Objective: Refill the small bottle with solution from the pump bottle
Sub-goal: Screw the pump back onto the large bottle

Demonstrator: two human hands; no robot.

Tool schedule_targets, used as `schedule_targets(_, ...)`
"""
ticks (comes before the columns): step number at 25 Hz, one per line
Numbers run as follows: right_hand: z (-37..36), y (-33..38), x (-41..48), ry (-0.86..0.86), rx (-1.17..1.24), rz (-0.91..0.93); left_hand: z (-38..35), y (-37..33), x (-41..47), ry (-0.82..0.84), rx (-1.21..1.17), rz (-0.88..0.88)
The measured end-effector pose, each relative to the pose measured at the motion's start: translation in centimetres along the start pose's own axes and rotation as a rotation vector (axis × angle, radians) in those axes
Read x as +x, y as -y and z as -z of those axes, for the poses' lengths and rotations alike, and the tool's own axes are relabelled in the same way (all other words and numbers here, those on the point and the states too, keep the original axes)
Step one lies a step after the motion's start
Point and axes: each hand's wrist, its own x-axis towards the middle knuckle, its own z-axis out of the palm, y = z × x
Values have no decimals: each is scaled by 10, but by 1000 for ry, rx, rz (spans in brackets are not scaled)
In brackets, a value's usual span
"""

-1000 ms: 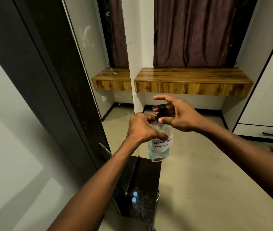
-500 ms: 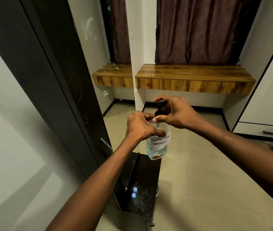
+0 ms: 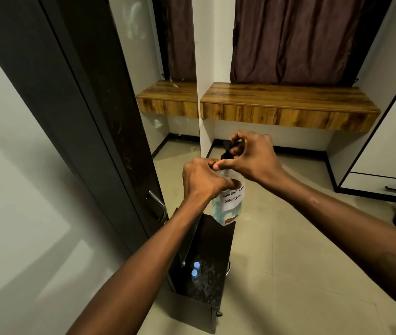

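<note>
A person's left hand (image 3: 203, 178) gripped the shoulder of a clear pump bottle (image 3: 228, 209) labelled contact lens solution, while the right hand (image 3: 252, 155) curled its fingers (image 3: 240, 139) round the black pump head (image 3: 227, 146), just above the left fingers. Well below both sets of fingers, what looked like two pale-capped small bottles (image 3: 195, 269) stood on a dark surface (image 3: 214, 243). With them apparently capped and untouched, the refill itself seemed yet to begin.
</note>
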Motion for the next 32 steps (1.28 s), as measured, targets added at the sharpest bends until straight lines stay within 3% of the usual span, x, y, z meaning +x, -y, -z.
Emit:
schedule_targets(3,-13,-1,1,-7,-7,-9,-5,7,-3,-59,-9,10)
schedule_targets(8,-8,-4,12,480,315,-60,-4,18,11,-52,-11,54)
schedule_targets(15,-37,-15,11,270,-10,88,-27,37,7,-138,-64,96)
schedule_targets(19,-65,-20,5,195,-35,122,-37,49,3,-237,-32,154)
schedule_targets(23,-95,-41,0,349,68,135,-53,74,-6,-225,51,220)
schedule_targets(32,-181,-101,-29,625,145,60,-100,142,-19,74,266,460)
